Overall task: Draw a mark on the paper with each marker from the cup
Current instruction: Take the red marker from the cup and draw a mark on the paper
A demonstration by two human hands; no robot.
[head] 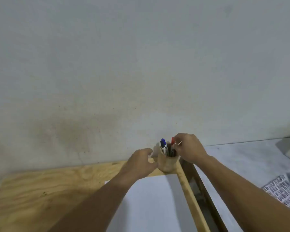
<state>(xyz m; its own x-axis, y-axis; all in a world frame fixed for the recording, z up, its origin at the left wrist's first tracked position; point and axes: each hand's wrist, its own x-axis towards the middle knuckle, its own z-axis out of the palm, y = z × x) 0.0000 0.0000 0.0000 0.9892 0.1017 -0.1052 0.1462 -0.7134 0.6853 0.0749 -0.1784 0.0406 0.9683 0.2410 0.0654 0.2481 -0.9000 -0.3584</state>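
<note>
Wooden cup (167, 163), two capped markers (163, 144)

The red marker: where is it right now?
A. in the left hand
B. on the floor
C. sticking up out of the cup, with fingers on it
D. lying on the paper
C: the red marker stands in the cup, and the right hand pinches its top; the left hand is beside the cup.

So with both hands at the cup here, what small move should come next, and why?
Probably lift the red-capped marker straight up out of the tan wooden cup. The right hand has its fingers closed at that marker's top, the left hand is beside the cup, and the white paper sheet shows no marks.
</note>
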